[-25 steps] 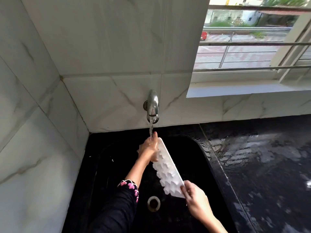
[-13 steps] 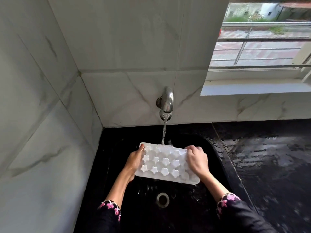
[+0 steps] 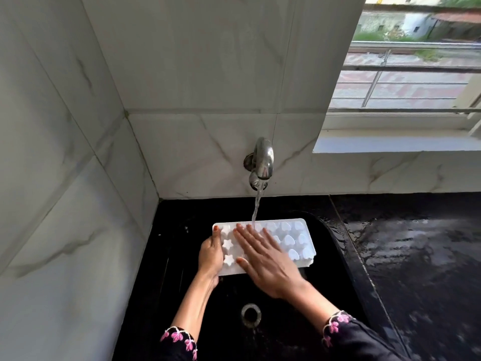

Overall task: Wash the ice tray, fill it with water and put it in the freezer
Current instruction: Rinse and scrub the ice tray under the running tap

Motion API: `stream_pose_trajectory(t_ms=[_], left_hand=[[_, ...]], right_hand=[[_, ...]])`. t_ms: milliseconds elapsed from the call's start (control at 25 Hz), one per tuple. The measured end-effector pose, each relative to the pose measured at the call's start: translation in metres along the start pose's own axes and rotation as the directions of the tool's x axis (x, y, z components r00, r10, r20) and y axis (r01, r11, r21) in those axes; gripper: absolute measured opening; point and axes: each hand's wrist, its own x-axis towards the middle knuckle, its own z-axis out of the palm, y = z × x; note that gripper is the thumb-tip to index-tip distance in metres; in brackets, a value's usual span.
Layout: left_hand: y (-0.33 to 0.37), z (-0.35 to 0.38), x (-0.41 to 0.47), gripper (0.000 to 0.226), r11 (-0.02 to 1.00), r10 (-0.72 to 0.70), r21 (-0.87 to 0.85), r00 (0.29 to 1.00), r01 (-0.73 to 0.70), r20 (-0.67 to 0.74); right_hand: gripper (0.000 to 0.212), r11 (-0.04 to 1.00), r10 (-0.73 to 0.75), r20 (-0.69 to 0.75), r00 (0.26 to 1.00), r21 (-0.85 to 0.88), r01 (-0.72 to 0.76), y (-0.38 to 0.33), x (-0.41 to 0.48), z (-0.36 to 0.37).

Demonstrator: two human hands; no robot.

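A white ice tray (image 3: 294, 238) with star and heart shaped moulds is held level over the black sink (image 3: 299, 329), bumps facing up. My left hand (image 3: 210, 256) grips its left end. My right hand (image 3: 263, 259) lies flat on top of the tray with fingers spread, covering its middle. Water runs from the steel tap (image 3: 261, 162) on the wall and lands on the tray's far edge, just beyond my right fingertips.
The sink drain (image 3: 251, 314) lies below the tray. A wet black countertop (image 3: 416, 256) stretches to the right. Marble-tiled walls close in at the left and back. A window with a white sill (image 3: 395, 144) sits at the upper right.
The tray went from tilted on edge to level under the stream. My right hand let go of its right end and now lies flat across the top.
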Motion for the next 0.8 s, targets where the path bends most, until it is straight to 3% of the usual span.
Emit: stream_pose_trajectory(t_ms=[160, 240, 360, 480, 520, 560, 640, 720, 800], left_hand=[[0.01, 0.005, 0.0, 0.048, 0.998, 0.066, -0.008, 0.998, -0.066, -0.003], [0.016, 0.009, -0.003, 0.043, 0.996, 0.087, -0.01, 0.996, -0.087, 0.001], [0.016, 0.01, 0.001, 0.046, 0.991, 0.124, -0.066, 0.991, -0.12, 0.057], [0.017, 0.003, 0.004, 0.041, 0.993, 0.095, -0.068, 0.996, -0.094, 0.003], [0.018, -0.002, 0.004, 0.04, 0.996, 0.083, -0.042, 0.996, -0.085, -0.035], [0.019, -0.008, 0.004, 0.04, 0.997, 0.074, -0.027, 0.995, -0.076, -0.059], [0.019, -0.013, 0.004, 0.039, 0.996, 0.071, -0.039, 0.996, -0.074, -0.062], [0.016, -0.008, 0.001, 0.039, 0.996, 0.079, -0.037, 0.996, -0.081, -0.047], [0.014, 0.005, -0.004, 0.04, 0.995, 0.09, -0.034, 0.996, -0.091, -0.013]], right_hand=[[0.074, 0.953, 0.297, 0.008, 0.955, 0.059, -0.297, 0.013, 0.022, -0.025], [0.077, 0.926, 0.371, -0.029, 0.928, 0.085, -0.368, -0.008, 0.037, -0.028], [0.072, 0.979, 0.202, -0.14, 0.969, 0.04, -0.199, -0.034, 0.038, -0.02], [0.059, 0.99, -0.141, -0.035, 0.989, 0.002, 0.141, -0.008, 0.016, -0.025], [0.058, 0.984, -0.18, 0.008, 0.984, 0.002, 0.18, 0.007, 0.008, -0.028], [0.058, 0.99, -0.144, 0.012, 0.99, -0.009, 0.144, 0.022, 0.002, -0.033], [0.062, 0.996, 0.087, -0.014, 0.996, -0.022, -0.087, 0.042, 0.001, -0.04], [0.068, 0.931, 0.364, -0.008, 0.931, 0.016, -0.364, 0.032, 0.015, -0.039], [0.073, 0.882, 0.467, -0.014, 0.884, 0.076, -0.465, -0.005, 0.034, -0.031]])
